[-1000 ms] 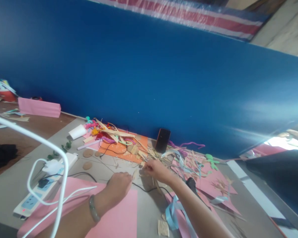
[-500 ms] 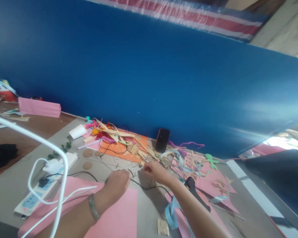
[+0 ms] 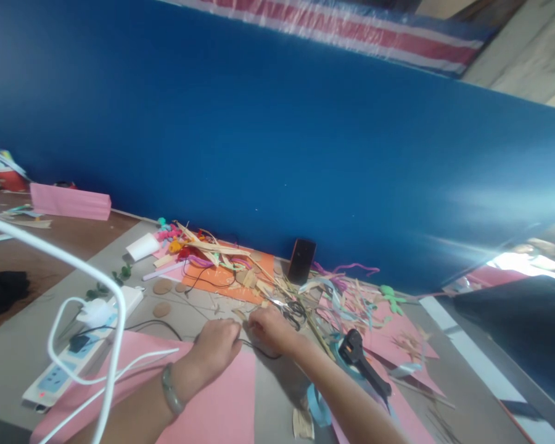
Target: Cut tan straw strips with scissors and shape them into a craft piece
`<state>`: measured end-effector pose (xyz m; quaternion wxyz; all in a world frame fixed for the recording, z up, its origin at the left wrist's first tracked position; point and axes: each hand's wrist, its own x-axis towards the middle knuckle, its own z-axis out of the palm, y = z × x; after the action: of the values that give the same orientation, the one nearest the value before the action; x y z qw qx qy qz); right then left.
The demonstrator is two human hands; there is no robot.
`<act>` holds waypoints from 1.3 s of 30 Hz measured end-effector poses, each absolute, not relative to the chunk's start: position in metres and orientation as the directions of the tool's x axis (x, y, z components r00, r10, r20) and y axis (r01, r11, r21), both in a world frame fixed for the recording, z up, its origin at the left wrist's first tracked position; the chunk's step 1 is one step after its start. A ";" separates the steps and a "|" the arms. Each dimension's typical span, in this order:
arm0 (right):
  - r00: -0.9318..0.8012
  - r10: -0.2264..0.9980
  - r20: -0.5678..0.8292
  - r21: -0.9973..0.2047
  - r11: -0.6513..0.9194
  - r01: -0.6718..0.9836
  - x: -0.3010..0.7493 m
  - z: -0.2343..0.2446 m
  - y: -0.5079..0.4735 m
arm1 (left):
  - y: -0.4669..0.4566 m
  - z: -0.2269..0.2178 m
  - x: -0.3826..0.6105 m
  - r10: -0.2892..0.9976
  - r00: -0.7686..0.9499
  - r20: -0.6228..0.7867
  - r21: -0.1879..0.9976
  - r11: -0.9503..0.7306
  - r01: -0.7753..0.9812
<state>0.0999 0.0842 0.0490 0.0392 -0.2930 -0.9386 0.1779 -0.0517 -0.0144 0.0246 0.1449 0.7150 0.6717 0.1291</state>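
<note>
My left hand point(image 3: 215, 346) is closed above the edge of a pink paper sheet point(image 3: 226, 401), with a greenish bangle point(image 3: 170, 390) on its wrist. Just to the right, my right hand point(image 3: 272, 328) is also closed, its curled fingers facing the left hand across a narrow gap. Whatever either hand pinches is too small or too hidden to make out. Dark-handled scissors point(image 3: 292, 311) lie right behind my right hand. A black glue gun point(image 3: 363, 364) rests to the right of my right forearm, near a light blue ribbon point(image 3: 318, 406).
A phone point(image 3: 302, 262) leans against the blue partition point(image 3: 259, 142). Strips and scraps cover an orange sheet point(image 3: 206, 280) and more pink paper. At left, a power strip point(image 3: 81, 348) sits under a looping white cable point(image 3: 119, 320). Round wooden discs point(image 3: 161, 309) lie near it.
My right hand has moved left and slightly down, closer to my left hand, uncovering the scissors. My left hand has barely moved.
</note>
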 end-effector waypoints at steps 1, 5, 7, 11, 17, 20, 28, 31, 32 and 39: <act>-0.827 0.561 -0.016 -0.363 0.768 0.528 0.098 0.048 0.084 | -0.014 0.024 -0.052 0.998 0.066 -0.008 0.377 -0.058 0.925; -0.824 0.565 0.029 -0.388 0.766 0.512 0.099 0.048 0.080 | -0.014 0.022 -0.051 0.997 0.078 -0.026 0.387 -0.062 0.920; -0.814 0.580 0.040 -0.392 0.758 0.522 0.105 0.052 0.081 | -0.014 0.023 -0.050 0.996 0.086 -0.020 0.397 -0.071 0.915; -0.711 0.700 0.069 -0.362 0.681 0.636 0.137 0.065 0.103 | -0.016 0.026 -0.049 0.997 0.076 0.002 0.384 -0.071 0.920; -0.476 0.877 0.070 -0.278 0.475 0.835 0.193 0.075 0.145 | -0.014 0.024 -0.047 0.997 0.066 -0.042 0.374 -0.046 0.926; -0.480 0.876 0.031 -0.260 0.471 0.843 0.202 0.068 0.147 | -0.013 0.022 -0.047 0.997 0.061 -0.053 0.363 -0.038 0.931; -0.525 0.850 0.045 -0.230 0.520 0.822 0.186 0.053 0.138 | -0.013 0.024 -0.047 0.997 0.052 -0.065 0.357 -0.025 0.934; -0.525 0.850 0.037 -0.241 0.518 0.821 0.185 0.051 0.142 | -0.013 0.025 -0.047 0.996 0.058 -0.069 0.359 -0.030 0.933; -0.522 0.852 0.031 -0.252 0.512 0.821 0.185 0.050 0.144 | -0.013 0.024 -0.047 0.996 0.058 -0.070 0.359 -0.029 0.933; -0.437 0.899 0.035 -0.334 0.422 0.843 0.202 0.053 0.159 | -0.012 0.021 -0.048 0.996 0.069 -0.053 0.358 -0.045 0.933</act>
<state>0.2018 0.1591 0.0530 0.1046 -0.5203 -0.8368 0.1344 -0.0484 -0.0122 0.0207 0.1510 0.7152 0.6743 0.1053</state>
